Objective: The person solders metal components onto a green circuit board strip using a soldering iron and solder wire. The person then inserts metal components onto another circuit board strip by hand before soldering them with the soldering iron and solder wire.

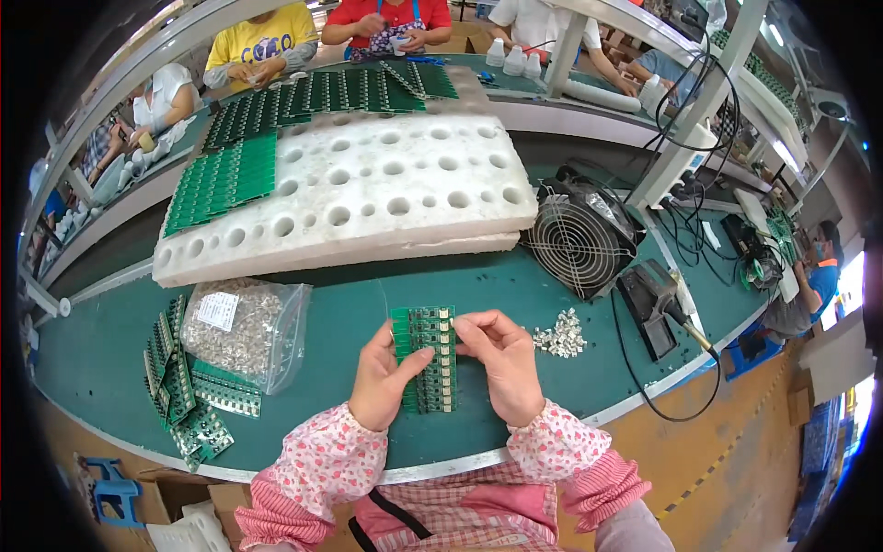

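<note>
A green circuit board panel (430, 379) is held upright above the bench, with a row of small pale connectors along its right side. My left hand (379, 375) grips its left edge, thumb across the front. At the panel's upper right edge, the thumb and fingers of my right hand (506, 363) are pinched together by the connectors; whatever they hold is too small to make out. To the right of that hand lies a loose pile of small white connectors (563, 335). Left of my left hand rests a clear plastic bag (244, 333) full of similar small parts.
A thick white foam block (368, 198) carries rows of green boards (225, 179). Further boards (170, 368) are heaped at the left. At the right stand a black fan (578, 241) and a soldering iron (670, 308) with its cable. People work across the bench.
</note>
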Tool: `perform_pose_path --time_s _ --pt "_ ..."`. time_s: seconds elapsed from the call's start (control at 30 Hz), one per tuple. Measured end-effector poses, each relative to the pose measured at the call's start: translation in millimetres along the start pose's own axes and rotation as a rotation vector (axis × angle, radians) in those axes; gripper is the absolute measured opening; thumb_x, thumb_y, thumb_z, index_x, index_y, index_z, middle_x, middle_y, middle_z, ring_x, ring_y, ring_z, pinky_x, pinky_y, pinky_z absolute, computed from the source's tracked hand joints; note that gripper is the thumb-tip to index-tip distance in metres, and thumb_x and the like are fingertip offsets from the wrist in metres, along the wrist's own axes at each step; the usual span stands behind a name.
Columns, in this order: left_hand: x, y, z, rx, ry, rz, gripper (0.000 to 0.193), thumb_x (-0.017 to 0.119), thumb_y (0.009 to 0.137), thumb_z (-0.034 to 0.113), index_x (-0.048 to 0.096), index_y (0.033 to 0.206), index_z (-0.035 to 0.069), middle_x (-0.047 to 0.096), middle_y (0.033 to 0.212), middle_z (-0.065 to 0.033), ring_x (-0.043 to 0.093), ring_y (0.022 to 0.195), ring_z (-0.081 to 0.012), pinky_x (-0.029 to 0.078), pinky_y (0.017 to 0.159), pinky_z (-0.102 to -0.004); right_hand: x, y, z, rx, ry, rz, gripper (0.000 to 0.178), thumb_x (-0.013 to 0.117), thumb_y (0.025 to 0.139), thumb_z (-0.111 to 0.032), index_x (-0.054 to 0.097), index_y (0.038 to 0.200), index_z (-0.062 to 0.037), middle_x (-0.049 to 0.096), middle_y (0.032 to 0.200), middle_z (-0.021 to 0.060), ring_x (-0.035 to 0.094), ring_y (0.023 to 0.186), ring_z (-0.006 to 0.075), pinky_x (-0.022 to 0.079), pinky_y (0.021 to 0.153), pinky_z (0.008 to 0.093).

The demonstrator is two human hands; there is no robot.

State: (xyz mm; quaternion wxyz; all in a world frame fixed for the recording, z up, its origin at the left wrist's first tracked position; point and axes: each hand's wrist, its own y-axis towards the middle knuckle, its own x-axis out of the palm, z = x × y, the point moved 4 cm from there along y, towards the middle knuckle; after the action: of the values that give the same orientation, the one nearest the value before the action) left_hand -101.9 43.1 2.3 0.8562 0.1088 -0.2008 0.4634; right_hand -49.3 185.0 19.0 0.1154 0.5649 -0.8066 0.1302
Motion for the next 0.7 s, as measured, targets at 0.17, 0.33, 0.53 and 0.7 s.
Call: perform_pose_path --time_s 0.17,0.33,0.53,0.7 --pt "3 -2 2 0.05 0.071 0.034 0.035 0.065 0.084 0.0 0.053 0.117 0.0 0.062 0.109 -0.0054 0.058 0.098 -0.0112 0.048 0.086 -0.0273 4 3 8 -0.037 0.052 0.05 0.015 0.067 0.088 -0.014 0.062 0.095 -0.0017 0.064 0.091 0.0018 0.058 0.081 0.0072 0.048 0.074 0.0229" --pt "2 -3 2 0.119 0.188 0.065 0.032 0.067 0.085 0.002 0.054 0.113 0.0 0.064 0.105 -0.0051 0.061 0.093 -0.0106 0.049 0.081 -0.0261 9 2 10 -0.059 0.06 0.06 0.015 0.065 0.089 -0.015 0.061 0.095 -0.0024 0.063 0.091 0.0016 0.058 0.081 0.0072 0.047 0.073 0.0228" --pt "5 -5 2 0.141 0.242 0.065 0.031 0.067 0.085 0.002 0.054 0.113 0.0 0.064 0.105 -0.0052 0.06 0.093 -0.01 0.049 0.081 -0.0263 8 1 15 -0.071 0.111 0.076 0.014 0.065 0.09 -0.015 0.06 0.094 -0.0022 0.063 0.091 0.0015 0.056 0.079 0.0064 0.045 0.072 0.022" --pt "9 -8 6 0.157 0.235 0.054 0.031 0.068 0.084 0.003 0.055 0.112 0.0 0.064 0.103 -0.0046 0.06 0.092 -0.0096 0.05 0.081 -0.0261 8 -3 14 -0.09 0.122 0.086 0.015 0.066 0.089 -0.014 0.06 0.094 -0.0014 0.063 0.09 0.0014 0.054 0.078 0.0059 0.044 0.071 0.021"
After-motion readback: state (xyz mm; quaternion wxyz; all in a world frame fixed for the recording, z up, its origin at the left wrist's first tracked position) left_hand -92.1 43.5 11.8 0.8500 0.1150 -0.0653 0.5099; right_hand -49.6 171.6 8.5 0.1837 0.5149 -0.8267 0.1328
